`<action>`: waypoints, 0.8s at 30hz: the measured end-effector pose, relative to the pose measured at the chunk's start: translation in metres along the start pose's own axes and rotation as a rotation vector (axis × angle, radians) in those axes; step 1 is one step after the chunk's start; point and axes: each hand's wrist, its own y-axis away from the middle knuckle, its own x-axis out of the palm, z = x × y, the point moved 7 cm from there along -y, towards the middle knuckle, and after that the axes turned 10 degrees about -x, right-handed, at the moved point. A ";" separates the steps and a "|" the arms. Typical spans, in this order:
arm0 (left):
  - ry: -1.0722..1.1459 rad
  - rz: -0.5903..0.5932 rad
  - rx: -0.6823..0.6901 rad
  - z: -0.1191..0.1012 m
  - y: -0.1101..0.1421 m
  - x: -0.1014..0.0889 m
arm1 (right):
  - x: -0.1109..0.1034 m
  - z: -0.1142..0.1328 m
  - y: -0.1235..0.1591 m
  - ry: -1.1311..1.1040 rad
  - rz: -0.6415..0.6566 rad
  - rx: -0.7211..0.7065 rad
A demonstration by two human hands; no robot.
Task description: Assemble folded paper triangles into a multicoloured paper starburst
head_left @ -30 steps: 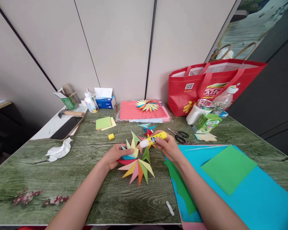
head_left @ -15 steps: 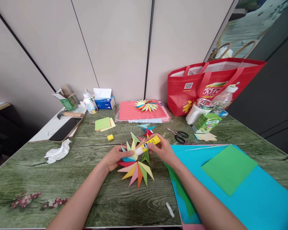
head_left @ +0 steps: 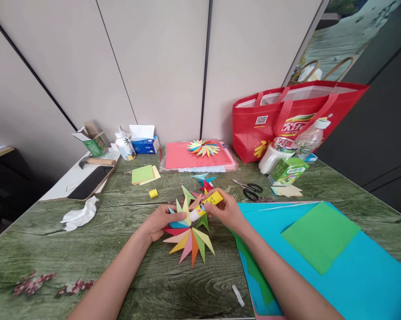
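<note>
A many-coloured pointed paper star point(head_left: 190, 235) lies on the green wood-grain table point(head_left: 120, 266) in front of me. My left hand point(head_left: 162, 222) pinches its left points and holds them down. My right hand point(head_left: 225, 210) is closed round a yellow glue stick point(head_left: 207, 205), whose white tip touches the star near its middle. Loose folded paper points point(head_left: 203, 180) lie just behind the star.
Blue and green paper sheets point(head_left: 320, 249) cover the right. Scissors point(head_left: 249, 189), a green carton point(head_left: 287, 171), a red bag point(head_left: 287, 118) and a finished star on pink paper point(head_left: 202, 149) stand behind. At the left lie a yellow cap point(head_left: 153, 193), a crumpled tissue point(head_left: 80, 214) and a phone point(head_left: 89, 181).
My right hand has brought the glue stick down and to the left, from above the star until its tip meets the paper. My left hand has stayed on the star.
</note>
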 end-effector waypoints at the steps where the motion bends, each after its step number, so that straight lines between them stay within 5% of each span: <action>1: 0.001 -0.003 0.001 0.000 0.000 0.000 | 0.000 0.000 0.000 0.023 -0.012 0.000; 9: -0.023 0.014 0.029 0.000 -0.001 0.000 | -0.014 -0.006 0.000 0.101 -0.226 0.080; 19: -0.093 -0.036 0.081 -0.003 0.000 0.002 | -0.011 -0.029 0.006 0.047 -0.291 0.251; 24: -0.103 -0.069 0.083 -0.003 0.003 0.002 | -0.007 -0.024 0.005 0.027 -0.254 0.213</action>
